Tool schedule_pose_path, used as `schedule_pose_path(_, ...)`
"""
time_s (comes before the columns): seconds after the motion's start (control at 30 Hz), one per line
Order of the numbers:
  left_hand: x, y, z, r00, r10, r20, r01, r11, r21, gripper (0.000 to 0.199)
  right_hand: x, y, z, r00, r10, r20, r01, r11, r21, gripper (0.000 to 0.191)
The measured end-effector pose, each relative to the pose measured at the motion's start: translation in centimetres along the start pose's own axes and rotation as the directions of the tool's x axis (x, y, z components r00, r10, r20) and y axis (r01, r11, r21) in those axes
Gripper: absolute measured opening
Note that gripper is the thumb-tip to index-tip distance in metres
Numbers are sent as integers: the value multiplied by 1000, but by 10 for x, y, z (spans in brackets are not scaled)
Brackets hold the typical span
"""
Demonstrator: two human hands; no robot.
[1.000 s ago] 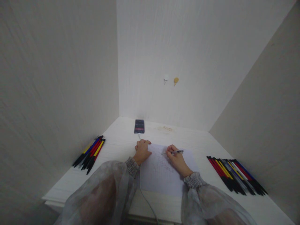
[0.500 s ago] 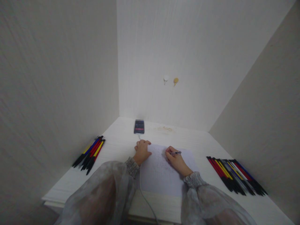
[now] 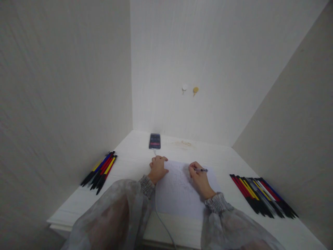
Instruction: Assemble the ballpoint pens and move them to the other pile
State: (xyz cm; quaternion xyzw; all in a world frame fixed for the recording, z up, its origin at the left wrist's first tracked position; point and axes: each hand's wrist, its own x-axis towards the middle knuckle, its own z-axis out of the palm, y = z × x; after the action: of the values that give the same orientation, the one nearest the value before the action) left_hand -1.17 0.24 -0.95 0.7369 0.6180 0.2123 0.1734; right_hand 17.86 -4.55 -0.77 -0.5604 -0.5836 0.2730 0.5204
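Note:
A sheet of paper (image 3: 177, 198) covered with faint handwriting lies on the white desk. My right hand (image 3: 199, 177) rests on its upper right part, fingers closed around a pen (image 3: 201, 170) whose rear end points right. The pen's tip is hidden behind my fingers. At the sheet's upper left edge lies my left hand (image 3: 157, 169), fingers spread and somewhat bent, pressing on the paper's edge and the desk. A white cable (image 3: 162, 224) runs beneath my left wrist to a phone (image 3: 154, 141) with a lit screen.
Several coloured pens with black caps (image 3: 100, 173) lie in a pile by the left wall. Another row of similar pens (image 3: 262, 196) lies along the right side. Two small hooks, one white (image 3: 184, 87) and one yellow (image 3: 195, 90), are on the back wall. Walls enclose the desk (image 3: 130, 159).
My right hand has moved a little to the right across the paper with the pen in it. My left hand keeps its place.

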Motion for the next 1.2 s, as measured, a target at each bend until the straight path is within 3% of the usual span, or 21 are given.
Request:
schedule_pose_path(0.13,0,-1,1,1000,19,-17,-19,1000,-8,48,2,-10,-11,994,-53,-93,56,998,30,14)
schedule_pose_path(0.27,-1,-2,1,1000,17,-16,-17,1000,-2,48,9,-10,-22,995,14,-96,15,957,291,23)
schedule_pose_path(0.47,-1,0,0,1000,10,-3,-10,1000,3,48,23,-5,-41,994,84,-71,-11,715,699,15)
schedule_pose_path(0.6,0,-2,2,1000,20,-22,-20,1000,-1,49,23,-10,-56,993,113,20,-80,554,829,35)
schedule_pose_path(0.7,1,-3,3,1000,13,-23,-13,1000,1,49,21,-15,-66,992,106,72,-115,476,872,54)
schedule_pose_path(0.9,1,-4,3,999,24,-27,-24,1000,0,49,20,-13,-74,993,58,104,-119,405,906,47)
schedule_pose_path(1.03,1,-6,4,999,29,-35,-29,1000,-4,48,20,-8,-75,994,32,104,-108,390,915,44)
schedule_pose_path(1.2,2,-6,4,999,23,-24,-23,1000,9,48,23,-9,-74,994,77,78,-104,430,897,54)
